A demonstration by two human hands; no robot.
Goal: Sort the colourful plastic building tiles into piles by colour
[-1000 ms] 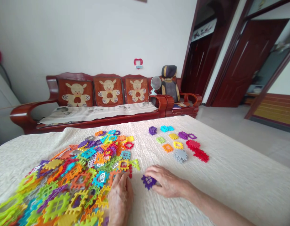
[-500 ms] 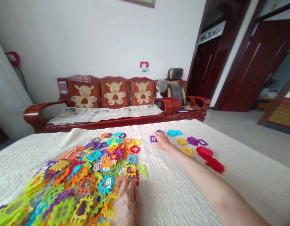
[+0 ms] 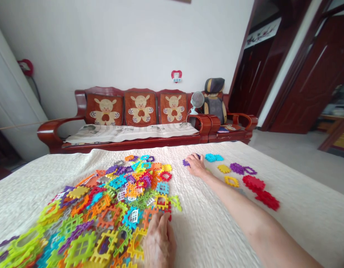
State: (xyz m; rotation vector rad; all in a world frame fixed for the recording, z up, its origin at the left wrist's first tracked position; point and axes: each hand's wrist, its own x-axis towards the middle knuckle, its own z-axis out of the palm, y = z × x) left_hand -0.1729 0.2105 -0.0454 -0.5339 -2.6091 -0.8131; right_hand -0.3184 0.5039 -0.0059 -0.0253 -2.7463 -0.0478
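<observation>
My left hand (image 3: 160, 238) rests at the near right edge of a big heap of plastic interlocking tiles (image 3: 105, 204). Its fingers are curled down together beside an orange tile (image 3: 149, 217) and a red tile (image 3: 168, 210); whatever lies under them is hidden. Farther off, my right hand (image 3: 196, 166) is stretched out over the cloth, its fingers bent down on a purple tile (image 3: 185, 162) that they mostly cover. Another bit of purple shows behind its knuckles. Just right of it lie blue tiles (image 3: 213, 157).
Right of my forearm are yellow tiles (image 3: 224, 169), purple tiles (image 3: 237, 168) and red tiles (image 3: 254, 182) in small groups. A cream quilted cloth (image 3: 196, 212) covers the table. Beyond it stand a wooden sofa (image 3: 57, 131) and a small fan (image 3: 198, 99).
My right hand has brought the purple window tile down against the cloth and now covers more of it. The left hand keeps its place at the heap. The view has swung slightly left.
</observation>
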